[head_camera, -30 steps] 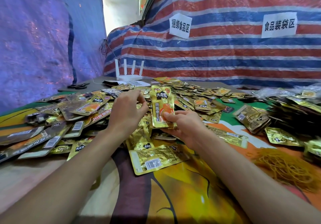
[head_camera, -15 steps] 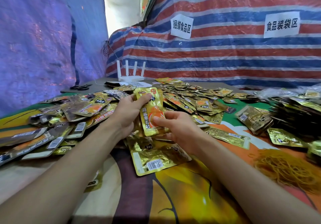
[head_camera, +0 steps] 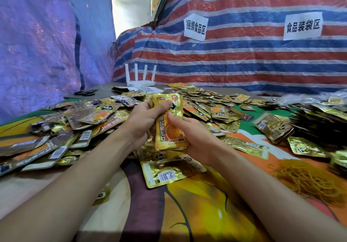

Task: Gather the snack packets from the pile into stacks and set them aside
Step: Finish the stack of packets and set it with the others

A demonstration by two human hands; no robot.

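Note:
A small stack of gold snack packets (head_camera: pixel 170 127) stands upright between both hands above the table. My left hand (head_camera: pixel 142 123) grips its left edge, thumb across the front near the top. My right hand (head_camera: pixel 195 136) holds the right edge and bottom, thumb on the front. A wide pile of loose gold and brown packets (head_camera: pixel 78 121) spreads over the table to the left and behind the hands. One packet (head_camera: pixel 169 172) lies barcode-up just below the hands.
Stacked packets (head_camera: pixel 274 127) lie at the right, with a darker heap (head_camera: pixel 319 121) behind them. A mound of yellow rubber bands (head_camera: pixel 308 181) sits front right. A white router (head_camera: pixel 140 78) and black scissors (head_camera: pixel 84 92) are at the back. Tarpaulin walls enclose the table.
My left hand left the pile with a packet and joined it to the stack in my right hand. Both hands now hold the stack, lifted a little higher and upright.

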